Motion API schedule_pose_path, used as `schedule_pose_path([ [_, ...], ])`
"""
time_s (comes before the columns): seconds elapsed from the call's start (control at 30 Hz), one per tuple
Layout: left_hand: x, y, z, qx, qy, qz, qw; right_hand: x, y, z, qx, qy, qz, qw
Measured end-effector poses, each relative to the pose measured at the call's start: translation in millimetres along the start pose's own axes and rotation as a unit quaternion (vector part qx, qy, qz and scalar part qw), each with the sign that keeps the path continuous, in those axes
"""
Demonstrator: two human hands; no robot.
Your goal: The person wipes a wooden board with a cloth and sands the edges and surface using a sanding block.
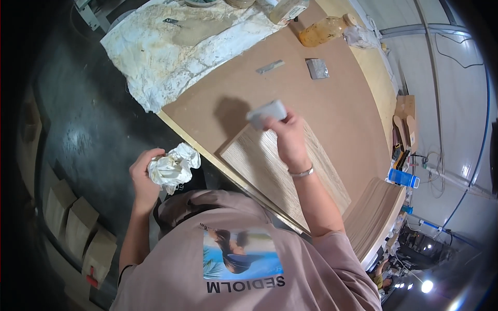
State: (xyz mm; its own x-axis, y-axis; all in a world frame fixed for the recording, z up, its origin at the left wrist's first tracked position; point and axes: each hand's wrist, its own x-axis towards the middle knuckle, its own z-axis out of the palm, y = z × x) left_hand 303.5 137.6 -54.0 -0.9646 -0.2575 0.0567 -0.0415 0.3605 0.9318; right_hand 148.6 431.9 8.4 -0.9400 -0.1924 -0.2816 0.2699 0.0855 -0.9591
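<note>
My left hand (143,173) is closed round a crumpled white cloth or paper wad (174,168), held off the table's front edge. In my right hand (288,132) is a pale grey block (267,113), like a sanding block, slightly blurred. It is held over the far end of a wood-grain panel (280,171), and its shadow falls on the brown board beside it. I cannot tell whether the block touches the panel. The panel lies flat along the table's near edge.
A stained white sheet (155,52) covers the table's far left. Further back lie a flat metal strip (270,67), a small grey block (317,68) and a jar of amber liquid (324,31). Stacked wood-grain panels (371,215) stand at right, near a blue container (402,178).
</note>
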Motion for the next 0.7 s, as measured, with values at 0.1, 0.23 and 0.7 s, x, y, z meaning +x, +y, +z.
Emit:
schedule_pose_path([
  [0.1, -12.4, -1.3, 3.8, -0.006, 0.007, -0.014, 1.000, -30.4, 15.0, 20.8, -0.165, -0.033, -0.035, 0.985],
  [0.23, -21.6, 9.3, 9.1, -0.004, -0.004, 0.003, 1.000, -43.6, 29.3, 41.5, -0.351, -0.066, -0.175, 0.918],
  [0.7, -33.0, 13.5, 13.9, 0.001, -0.002, 0.009, 1.000, -30.7, 26.6, 32.1, -0.349, -0.069, -0.198, 0.913],
])
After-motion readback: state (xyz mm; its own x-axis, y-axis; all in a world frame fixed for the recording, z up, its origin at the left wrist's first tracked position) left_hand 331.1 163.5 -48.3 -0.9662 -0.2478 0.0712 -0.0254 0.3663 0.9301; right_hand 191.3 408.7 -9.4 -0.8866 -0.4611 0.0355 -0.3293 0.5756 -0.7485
